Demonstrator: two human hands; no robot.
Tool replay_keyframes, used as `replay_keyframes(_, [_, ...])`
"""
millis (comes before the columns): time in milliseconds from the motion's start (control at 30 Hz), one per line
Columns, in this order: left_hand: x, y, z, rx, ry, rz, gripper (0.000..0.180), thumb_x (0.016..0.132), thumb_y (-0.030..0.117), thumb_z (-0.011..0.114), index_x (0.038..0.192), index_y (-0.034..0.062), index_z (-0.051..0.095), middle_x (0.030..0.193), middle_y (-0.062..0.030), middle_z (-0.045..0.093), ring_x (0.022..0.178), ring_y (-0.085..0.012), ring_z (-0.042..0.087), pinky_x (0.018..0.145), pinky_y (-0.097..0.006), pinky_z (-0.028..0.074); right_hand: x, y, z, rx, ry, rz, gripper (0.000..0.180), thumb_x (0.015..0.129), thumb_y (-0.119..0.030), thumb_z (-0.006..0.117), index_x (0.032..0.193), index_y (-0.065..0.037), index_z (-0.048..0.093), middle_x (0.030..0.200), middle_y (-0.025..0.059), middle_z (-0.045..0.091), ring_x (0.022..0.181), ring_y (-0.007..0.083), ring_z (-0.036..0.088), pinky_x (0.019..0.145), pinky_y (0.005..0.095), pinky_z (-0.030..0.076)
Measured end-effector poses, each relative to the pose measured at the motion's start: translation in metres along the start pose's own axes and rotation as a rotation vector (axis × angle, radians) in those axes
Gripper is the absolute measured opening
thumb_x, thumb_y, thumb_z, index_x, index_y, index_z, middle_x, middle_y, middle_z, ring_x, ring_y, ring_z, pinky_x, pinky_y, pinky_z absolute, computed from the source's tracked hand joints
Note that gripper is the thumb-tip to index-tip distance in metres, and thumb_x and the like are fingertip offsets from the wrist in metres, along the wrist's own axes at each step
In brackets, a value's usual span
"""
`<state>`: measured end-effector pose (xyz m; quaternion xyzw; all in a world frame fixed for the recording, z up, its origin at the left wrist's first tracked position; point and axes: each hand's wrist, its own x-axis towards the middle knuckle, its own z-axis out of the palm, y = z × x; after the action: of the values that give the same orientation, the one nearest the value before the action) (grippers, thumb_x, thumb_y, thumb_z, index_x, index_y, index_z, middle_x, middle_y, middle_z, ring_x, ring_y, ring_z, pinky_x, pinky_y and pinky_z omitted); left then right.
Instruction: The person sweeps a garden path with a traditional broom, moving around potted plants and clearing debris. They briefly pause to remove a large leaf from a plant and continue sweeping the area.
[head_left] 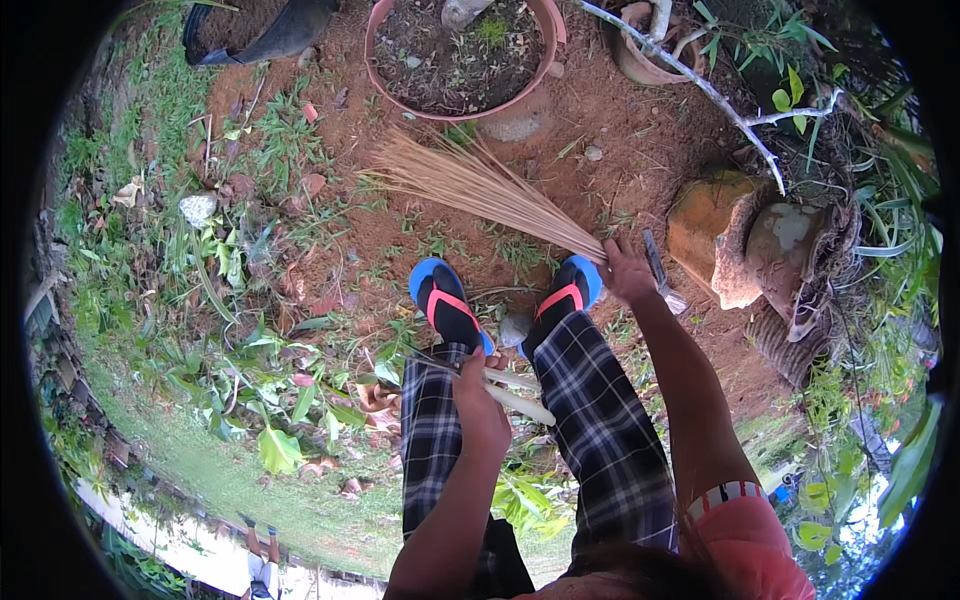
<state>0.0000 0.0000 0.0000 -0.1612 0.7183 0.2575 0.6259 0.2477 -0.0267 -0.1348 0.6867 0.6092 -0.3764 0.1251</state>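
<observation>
My right hand (630, 272) is closed around the narrow end of a stick broom (480, 190), a bundle of thin tan sticks. Its loose tips fan out over the soil to the upper left. My left hand (482, 405) grips a tool with a thin dark blade toward the upper left and two long pale parts (522, 404) like handles toward the lower right. The fingers hide its middle, so I cannot tell its exact kind. Beside the right hand lies a narrow grey piece (653, 258).
A round reddish pot (374, 80) of soil stands ahead, a black container (270, 42) to its left. Broken clay pots (710, 225) lie at right under a bare branch (720, 95). My flip-flops (430, 280) rest on soil and weeds. Another person (262, 570) stands far off, lower left.
</observation>
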Motion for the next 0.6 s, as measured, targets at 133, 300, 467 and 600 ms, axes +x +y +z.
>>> replay_keyframes(133, [0.005, -0.009, 0.007, 0.124, -0.052, 0.135, 0.038, 0.082, 0.028, 0.057, 0.109, 0.0046, 0.045, 0.100, -0.0058, 0.052, 0.093, -0.0183, 0.052, 0.083, -0.032, 0.037, -0.032, -0.070, -0.069, 0.091, -0.045, -0.370, 0.040, 0.076, -0.031, 0.059, 0.107, -0.010, 0.044, 0.097, 0.0112, 0.046, 0.094, 0.0304, 0.051, 0.077, 0.0372, 0.046])
replay_keyframes(300, [-0.010, 0.031, 0.018, -0.363, -0.458, 0.079, 0.044, 0.088, 0.040, 0.042, 0.118, 0.0070, 0.041, 0.105, -0.0078, 0.052, 0.091, -0.0180, 0.054, 0.076, -0.033, 0.045, -0.022, -0.156, -0.138, 0.456, -0.537, -0.386, 0.067, 0.074, -0.039, 0.062, 0.122, -0.003, 0.032, 0.107, 0.0210, 0.051, 0.101, 0.0369, 0.051, 0.083, 0.0412, 0.042])
replay_keyframes(467, [-0.018, 0.056, 0.032, -0.553, -0.441, 0.150, 0.046, 0.085, 0.039, 0.043, 0.116, 0.0048, 0.041, 0.102, -0.0099, 0.053, 0.092, -0.0220, 0.055, 0.079, -0.034, 0.046, 0.002, -0.198, -0.182, 0.234, -0.612, -0.354, 0.061, 0.076, -0.045, 0.060, 0.108, 0.001, 0.035, 0.101, 0.0220, 0.049, 0.098, 0.0339, 0.052, 0.078, 0.0409, 0.044])
replay_keyframes(600, [-0.009, 0.067, 0.035, -0.510, -0.333, 0.163, 0.042, 0.072, 0.033, 0.049, 0.101, 0.0029, 0.049, 0.089, -0.0126, 0.055, 0.081, -0.0245, 0.055, 0.076, -0.040, 0.045, 0.043, -0.164, -0.189, 0.796, -1.144, -0.366, 0.070, 0.076, -0.049, 0.060, 0.115, 0.003, 0.035, 0.094, 0.0165, 0.055, 0.086, 0.0252, 0.057, 0.073, 0.0351, 0.050])
